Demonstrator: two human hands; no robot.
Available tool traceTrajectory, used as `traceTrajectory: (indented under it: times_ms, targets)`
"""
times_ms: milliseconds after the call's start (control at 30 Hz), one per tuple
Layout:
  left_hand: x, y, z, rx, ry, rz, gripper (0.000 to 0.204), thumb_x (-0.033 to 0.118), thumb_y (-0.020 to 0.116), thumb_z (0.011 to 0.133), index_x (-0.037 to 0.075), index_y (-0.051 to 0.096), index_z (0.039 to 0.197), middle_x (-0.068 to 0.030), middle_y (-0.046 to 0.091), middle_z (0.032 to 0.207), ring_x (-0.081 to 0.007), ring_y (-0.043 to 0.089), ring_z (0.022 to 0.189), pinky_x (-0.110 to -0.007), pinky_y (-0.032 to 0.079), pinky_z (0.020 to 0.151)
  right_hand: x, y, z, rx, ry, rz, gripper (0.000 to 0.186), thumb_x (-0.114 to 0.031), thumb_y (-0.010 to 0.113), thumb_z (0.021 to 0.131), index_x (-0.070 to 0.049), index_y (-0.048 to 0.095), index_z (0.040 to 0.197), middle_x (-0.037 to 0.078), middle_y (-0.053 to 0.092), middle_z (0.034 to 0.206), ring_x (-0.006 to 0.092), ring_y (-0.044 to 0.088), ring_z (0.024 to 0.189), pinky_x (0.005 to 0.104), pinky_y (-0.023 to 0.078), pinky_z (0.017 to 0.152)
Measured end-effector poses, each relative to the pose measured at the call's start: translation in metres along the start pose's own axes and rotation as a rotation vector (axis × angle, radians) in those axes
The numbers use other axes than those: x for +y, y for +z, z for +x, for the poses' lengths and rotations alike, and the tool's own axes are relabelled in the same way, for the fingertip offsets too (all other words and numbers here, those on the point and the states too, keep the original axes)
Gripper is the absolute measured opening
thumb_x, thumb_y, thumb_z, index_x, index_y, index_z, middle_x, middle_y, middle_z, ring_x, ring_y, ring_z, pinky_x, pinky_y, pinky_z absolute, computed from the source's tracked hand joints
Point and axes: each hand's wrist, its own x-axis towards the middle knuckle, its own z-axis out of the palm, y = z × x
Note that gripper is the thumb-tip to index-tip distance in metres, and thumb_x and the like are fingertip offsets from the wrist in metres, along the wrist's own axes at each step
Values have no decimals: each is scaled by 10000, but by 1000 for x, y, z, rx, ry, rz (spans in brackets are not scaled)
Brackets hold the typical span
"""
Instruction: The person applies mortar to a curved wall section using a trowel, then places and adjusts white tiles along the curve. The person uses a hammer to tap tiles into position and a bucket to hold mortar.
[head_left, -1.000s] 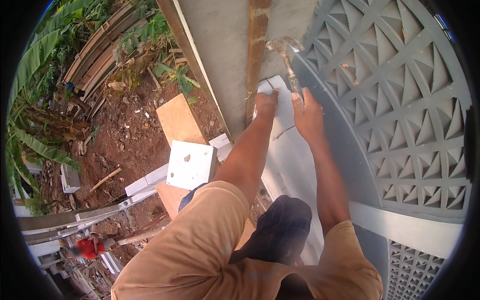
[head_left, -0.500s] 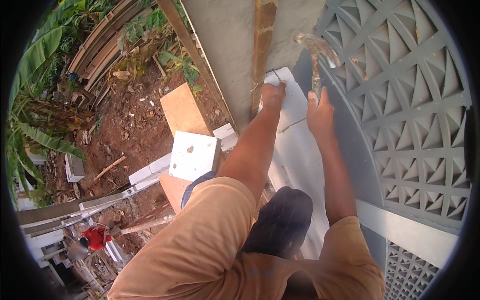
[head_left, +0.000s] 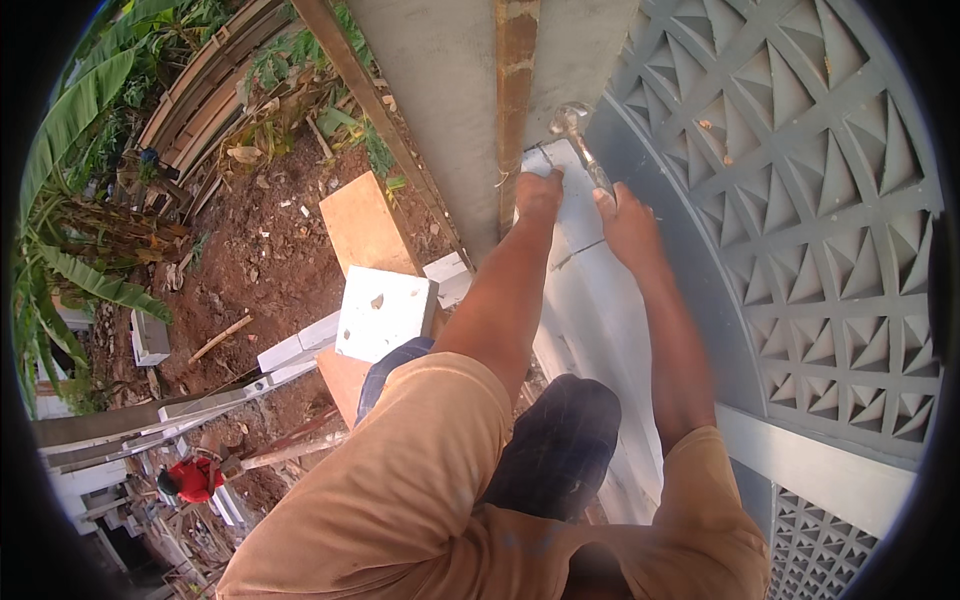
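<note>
Gripping the hammer (head_left: 590, 162) low on its handle, our right hand (head_left: 629, 222) near the far end of the white block (head_left: 582, 205), we judge it stiff, head-heavy, best held there; left hand (head_left: 540, 197) at the block, closure unclear.

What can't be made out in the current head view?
- Head view: whatever the left hand may be gripping; hidden by the hand itself.
- Head view: lower handle of the worn silvery metal hammer; covered by the right hand.
- Head view: hands of the distant person in a red shirt; too small.
- Head view: grey triangle-patterned lattice wall; cut off at the picture's edge.
</note>
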Motion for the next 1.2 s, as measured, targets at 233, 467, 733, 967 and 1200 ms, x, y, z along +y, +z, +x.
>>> traceTrajectory:
  times_ms: [233,467,733,967,1200]
  targets:
    - [4,9,-5,-4,-4,43,641,401,802,790,-141,650,1098,-257,694,1068,-339,696,975,-426,541,828,4,-1,-4,-95,109,-65,466,-413,505,1012,37,590,1099,304,662,1054,498,619,1015,559,474,874]
    - [-7,-9,-2,-68,-1,-37,758,544,702,868,-144,609,1171,-282,646,1211,-348,638,1145,-421,499,932,-34,-36,-32,358,-10,298,476,-436,469,1039,25,589,1056,157,643,772,305,647,679,430,497,662]
    - [4,-30,-31,-244,-320,-294,913,708,368,973,-47,372,1485,-240,431,1502,-341,433,1378,-468,382,1092,15,17,-38,-41,210,-65,490,-374,510,1026,71,536,1231,324,669,1014,516,653,927,487,527,801]
    - [-49,-38,7,-265,-171,-215,876,694,360,980,12,324,1530,-217,373,1547,-390,388,1398,-566,356,1093,-54,-45,-48,325,101,453,463,-355,514,1027,76,546,1193,317,674,926,510,657,901,499,535,796]
    - [-10,-39,5,-278,-337,-260,878,722,413,949,107,290,1564,-172,315,1587,-401,365,1398,-686,270,1110,-11,7,-43,-65,92,-75,500,-396,498,1028,59,550,1228,338,665,981,518,648,907,570,509,767]
